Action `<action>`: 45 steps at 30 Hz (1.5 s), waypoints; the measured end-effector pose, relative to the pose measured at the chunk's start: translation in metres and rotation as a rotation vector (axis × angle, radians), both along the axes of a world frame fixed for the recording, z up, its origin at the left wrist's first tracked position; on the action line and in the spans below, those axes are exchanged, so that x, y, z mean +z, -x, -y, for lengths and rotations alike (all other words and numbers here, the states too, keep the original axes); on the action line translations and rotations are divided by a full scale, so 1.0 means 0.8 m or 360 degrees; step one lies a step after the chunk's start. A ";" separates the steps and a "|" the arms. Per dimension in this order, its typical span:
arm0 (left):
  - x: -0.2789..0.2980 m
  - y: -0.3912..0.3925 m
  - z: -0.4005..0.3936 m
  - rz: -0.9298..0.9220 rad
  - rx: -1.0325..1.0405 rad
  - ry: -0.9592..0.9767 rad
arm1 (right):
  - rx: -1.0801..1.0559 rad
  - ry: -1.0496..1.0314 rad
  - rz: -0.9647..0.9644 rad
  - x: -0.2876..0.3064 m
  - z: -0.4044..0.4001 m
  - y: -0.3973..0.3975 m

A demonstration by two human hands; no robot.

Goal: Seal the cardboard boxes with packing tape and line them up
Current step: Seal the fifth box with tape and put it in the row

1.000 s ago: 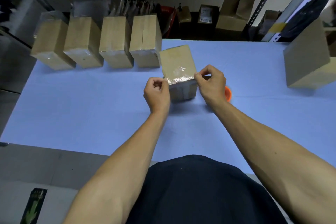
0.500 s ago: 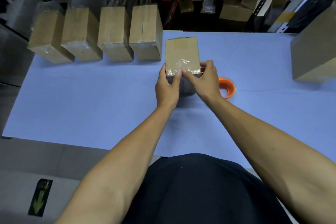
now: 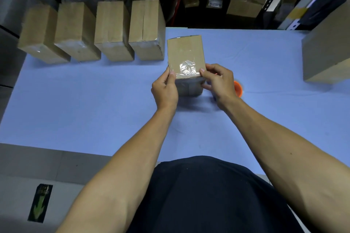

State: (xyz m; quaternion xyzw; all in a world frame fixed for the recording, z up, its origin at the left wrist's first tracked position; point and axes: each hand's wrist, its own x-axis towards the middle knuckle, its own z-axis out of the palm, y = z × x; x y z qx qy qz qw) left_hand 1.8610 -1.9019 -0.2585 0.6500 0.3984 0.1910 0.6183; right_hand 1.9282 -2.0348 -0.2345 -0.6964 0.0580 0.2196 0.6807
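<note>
box [image 3: 185, 53] gripped at near edge, both hands

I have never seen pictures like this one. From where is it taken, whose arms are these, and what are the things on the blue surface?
There is no machine here. A person wears a wide-angle camera on the head, so the picture looks forward and down at their own two bare arms.

The left hand and the right hand together hold a small cardboard box, one hand on each side. Shiny clear packing tape covers its near edge.

The blue table carries a row of four similar boxes at the back left, standing side by side. An orange tape roll peeks out behind the right hand. A larger box stands at the far right.
</note>
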 end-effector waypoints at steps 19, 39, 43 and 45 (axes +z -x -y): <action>0.050 0.005 -0.047 -0.0149 -0.0648 0.0053 | 0.0243 0.0467 0.0551 0.018 -0.010 0.010; -0.036 0.077 -0.008 -0.0330 -0.0755 0.0328 | 0.0422 0.0202 -0.0220 -0.079 0.014 0.071; -0.040 0.072 0.009 -0.0269 -0.0626 0.0373 | 0.0448 0.0188 -0.0238 -0.091 0.011 0.072; -0.040 0.071 0.011 -0.0264 -0.0630 0.0367 | 0.0482 0.0202 -0.0235 -0.093 0.014 0.069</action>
